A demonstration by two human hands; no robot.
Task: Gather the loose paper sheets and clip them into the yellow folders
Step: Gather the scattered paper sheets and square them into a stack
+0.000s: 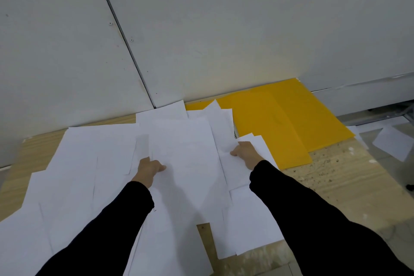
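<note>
Several loose white paper sheets (pixel 85 163) lie overlapped across the wooden table (pixel 349 177). Yellow folders (pixel 280 116) lie flat at the back right, partly under the paper. My left hand (pixel 149 169) pinches the left edge of a central sheet (pixel 190 157), thumb on top. My right hand (pixel 246 154) grips the right side of the same pile of sheets, with fingers under the paper and thumb above. Both arms wear black sleeves.
A grey panelled wall (pixel 201 29) rises right behind the table. More white sheets (pixel 394 143) lie on the floor past the table's right edge. The bare, speckled table top shows at the right, in front of the folders.
</note>
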